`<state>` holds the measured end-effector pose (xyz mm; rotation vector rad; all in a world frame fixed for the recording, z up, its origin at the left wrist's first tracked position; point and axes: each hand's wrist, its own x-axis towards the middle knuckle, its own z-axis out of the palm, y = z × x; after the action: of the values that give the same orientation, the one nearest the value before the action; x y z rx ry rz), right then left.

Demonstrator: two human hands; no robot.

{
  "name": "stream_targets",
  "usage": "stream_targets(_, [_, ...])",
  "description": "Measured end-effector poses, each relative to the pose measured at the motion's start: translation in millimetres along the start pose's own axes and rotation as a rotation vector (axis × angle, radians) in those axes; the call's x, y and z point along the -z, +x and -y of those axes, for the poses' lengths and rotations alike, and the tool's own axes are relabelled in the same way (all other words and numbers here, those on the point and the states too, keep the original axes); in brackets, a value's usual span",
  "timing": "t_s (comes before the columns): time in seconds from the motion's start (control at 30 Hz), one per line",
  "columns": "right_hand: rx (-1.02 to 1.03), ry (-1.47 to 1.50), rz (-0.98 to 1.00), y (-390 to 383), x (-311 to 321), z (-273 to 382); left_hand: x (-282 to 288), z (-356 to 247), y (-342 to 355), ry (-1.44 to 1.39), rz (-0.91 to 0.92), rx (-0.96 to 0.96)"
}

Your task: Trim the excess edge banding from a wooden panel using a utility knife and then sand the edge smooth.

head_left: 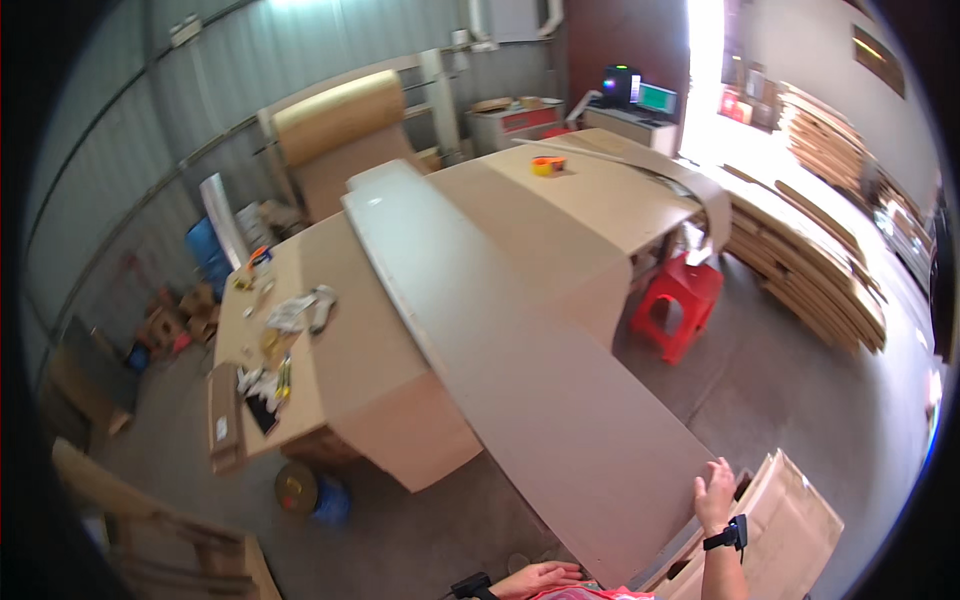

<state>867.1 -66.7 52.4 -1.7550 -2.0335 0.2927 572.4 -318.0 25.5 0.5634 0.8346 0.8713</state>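
A long grey board lies diagonally across the paper-covered table, its near end reaching toward me. My right hand, with a black wrist device, grips the board's right edge with curled fingers. My left hand, also wearing a wrist device, is at the near end at the lower edge, fingers bent against the board and partly hidden. Beside my right hand and forearm are light wooden panels.
Tools and scraps lie on the table's left, orange tape farther back. A red stool, stacked boards stand at right; a buckets group below the table; wooden frames lower left; a paper roll behind.
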Motion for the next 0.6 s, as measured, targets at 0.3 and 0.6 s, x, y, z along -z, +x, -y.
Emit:
stream_targets(0.3, [-0.05,-0.034,0.205,51.5,-1.2,-50.0,-64.5,63.1,60.9,-0.302,-0.263,0.0])
stream_targets(0.6, [0.167,0.011,0.389,22.5,5.8,-41.9,-101.3,59.3,2.7,-0.005,-0.975,-0.019])
